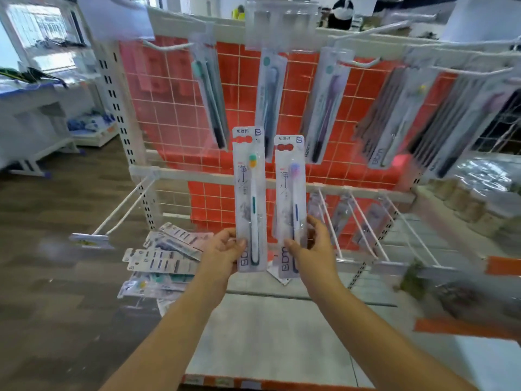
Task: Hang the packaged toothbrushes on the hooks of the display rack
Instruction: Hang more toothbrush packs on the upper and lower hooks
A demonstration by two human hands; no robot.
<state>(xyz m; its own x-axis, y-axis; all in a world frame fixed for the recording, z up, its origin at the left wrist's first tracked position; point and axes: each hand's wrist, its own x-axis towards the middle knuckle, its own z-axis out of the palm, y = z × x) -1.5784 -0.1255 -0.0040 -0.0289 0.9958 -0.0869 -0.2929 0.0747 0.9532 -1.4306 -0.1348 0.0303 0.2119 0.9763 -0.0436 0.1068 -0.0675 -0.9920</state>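
Observation:
My left hand (225,251) grips the bottom of a packaged toothbrush with an orange-green head (250,193), held upright. My right hand (313,248) pinches the bottom of a second packaged toothbrush with a pink-blue head (290,198), also upright beside the first. Both packs stand in front of the display rack (197,176), a white frame with a red wire grid. On the upper hooks (169,46) hang several packaged toothbrushes (270,103). Lower hooks (363,221) stick out at the right. A bare double hook (124,213) juts out at the lower left.
A pile of packaged toothbrushes (166,255) lies on the rack's bottom shelf (267,334) at the left. A white table (33,114) stands at the far left on the wood floor. Orange shelf edges (462,328) lie at the right.

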